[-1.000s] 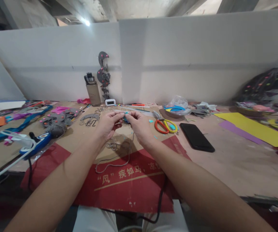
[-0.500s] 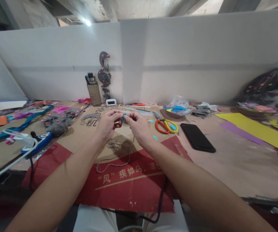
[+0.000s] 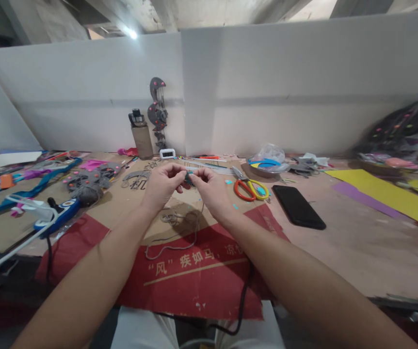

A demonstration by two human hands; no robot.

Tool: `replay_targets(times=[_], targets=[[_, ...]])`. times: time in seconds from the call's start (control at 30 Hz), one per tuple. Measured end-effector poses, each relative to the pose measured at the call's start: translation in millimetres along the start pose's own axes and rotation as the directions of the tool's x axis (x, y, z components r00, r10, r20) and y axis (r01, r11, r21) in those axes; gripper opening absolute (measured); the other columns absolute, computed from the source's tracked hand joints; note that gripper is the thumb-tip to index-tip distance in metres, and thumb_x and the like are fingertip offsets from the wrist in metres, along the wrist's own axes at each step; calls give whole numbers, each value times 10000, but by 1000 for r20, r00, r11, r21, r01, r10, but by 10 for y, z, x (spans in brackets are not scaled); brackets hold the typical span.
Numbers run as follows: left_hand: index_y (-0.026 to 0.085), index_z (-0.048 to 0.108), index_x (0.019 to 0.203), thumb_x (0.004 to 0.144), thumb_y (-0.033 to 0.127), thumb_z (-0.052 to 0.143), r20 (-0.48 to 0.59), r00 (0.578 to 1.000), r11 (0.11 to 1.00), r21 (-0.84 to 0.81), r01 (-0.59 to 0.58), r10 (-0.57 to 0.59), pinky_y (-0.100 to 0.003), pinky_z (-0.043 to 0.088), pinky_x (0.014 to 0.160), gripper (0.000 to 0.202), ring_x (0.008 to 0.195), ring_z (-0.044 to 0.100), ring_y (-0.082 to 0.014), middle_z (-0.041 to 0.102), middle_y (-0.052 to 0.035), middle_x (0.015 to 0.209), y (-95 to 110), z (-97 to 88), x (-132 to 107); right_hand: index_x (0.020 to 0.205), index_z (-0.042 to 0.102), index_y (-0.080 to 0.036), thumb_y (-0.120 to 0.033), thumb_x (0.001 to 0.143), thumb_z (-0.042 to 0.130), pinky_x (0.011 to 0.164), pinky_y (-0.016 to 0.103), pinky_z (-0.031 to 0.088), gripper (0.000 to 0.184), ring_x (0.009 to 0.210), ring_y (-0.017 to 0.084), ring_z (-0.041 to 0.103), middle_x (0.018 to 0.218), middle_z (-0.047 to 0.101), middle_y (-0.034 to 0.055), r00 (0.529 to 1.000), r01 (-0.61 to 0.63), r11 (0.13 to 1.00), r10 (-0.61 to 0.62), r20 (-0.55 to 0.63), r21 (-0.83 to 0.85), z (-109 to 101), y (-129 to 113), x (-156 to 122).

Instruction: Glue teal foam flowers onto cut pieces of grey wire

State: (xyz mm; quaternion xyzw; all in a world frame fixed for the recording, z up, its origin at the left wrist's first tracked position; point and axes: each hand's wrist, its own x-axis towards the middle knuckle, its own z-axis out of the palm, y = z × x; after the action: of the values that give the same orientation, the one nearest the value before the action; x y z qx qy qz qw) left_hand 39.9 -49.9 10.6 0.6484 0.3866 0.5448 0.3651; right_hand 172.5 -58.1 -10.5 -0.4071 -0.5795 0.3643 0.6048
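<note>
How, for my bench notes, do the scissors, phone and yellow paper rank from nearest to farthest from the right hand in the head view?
1. Scissors: right of the right hand.
2. Phone: right of the scissors.
3. Yellow paper: far right.

The left hand [image 3: 163,186] and right hand [image 3: 211,191] meet above the cardboard [image 3: 190,288], their fingers pinching a small teal piece [image 3: 188,176] (mostly hidden between them). Below, a grey cord [image 3: 170,219] lies in loops over the brown and red parts of the cardboard. To the right are scissors [image 3: 244,181] with one red and one yellow handle, near a phone [image 3: 298,207]; farther right, a yellow sheet [image 3: 387,194] and a purple one [image 3: 367,198] lie together on the tabletop [image 3: 358,247]. A bottle [image 3: 141,140] stands upright by the wall [image 3: 285,72], near a white clock [image 3: 167,153]. A power strip [image 3: 61,216] sits left, bearing a white plug [image 3: 41,212].
</note>
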Motion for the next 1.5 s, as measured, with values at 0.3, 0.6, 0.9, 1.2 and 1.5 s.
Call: replay_targets(times=[0.3, 0.6, 0.9, 1.2, 1.5], targets=[[140, 652, 699, 657, 265, 678, 9, 994, 983, -147, 105, -105, -198, 348, 394, 135, 471, 557, -112, 599, -19, 530, -9, -20, 23, 732, 565, -179, -380, 757, 584, 564, 248, 344, 203, 572, 105, 409, 628, 508, -32, 996, 87, 991, -88, -1, -97, 6, 4, -33], [125, 667, 723, 612, 280, 728, 130, 953, 892, -336, 302, -274, -164, 299, 377, 200, 451, 501, -68, 571, -7, 541, 9, -10, 34, 709, 556, -173, -375, 738, 571, 584, 254, 339, 205, 594, 109, 409, 643, 501, -28, 999, 25, 999, -27, -29, -42, -21, -28, -23], [137, 640, 719, 577, 274, 759, 86, 949, 884, -346, 314, -303, -152, 287, 372, 230, 452, 486, -60, 547, 21, 533, -21, 16, 35, 706, 542, -170, -386, 738, 570, 587, 239, 334, 220, 605, 102, 405, 649, 494, -31, 1000, 22, 1000, -22, -13, -15, -2, -15, -25], [128, 602, 652, 560, 219, 697, 43, 951, 889, -345, 300, -305, -148, 227, 349, 160, 418, 435, -42, 539, 21, 533, 30, 8, 35, 788, 555, -181, -398, 778, 570, 587, 244, 348, 217, 597, 107, 416, 657, 500, -30, 991, 131, 983, -129, 28, -125, 15, 47, -29], [137, 554, 675, 676, 248, 646, 40, 963, 917, -297, 267, -267, -155, 132, 329, 144, 351, 329, -30, 436, 53, 444, -17, 23, 39, 899, 519, -185, -350, 782, 574, 611, 249, 379, 209, 626, 110, 454, 698, 486, -31, 988, 149, 980, -152, -9, -129, 14, 83, -19]])
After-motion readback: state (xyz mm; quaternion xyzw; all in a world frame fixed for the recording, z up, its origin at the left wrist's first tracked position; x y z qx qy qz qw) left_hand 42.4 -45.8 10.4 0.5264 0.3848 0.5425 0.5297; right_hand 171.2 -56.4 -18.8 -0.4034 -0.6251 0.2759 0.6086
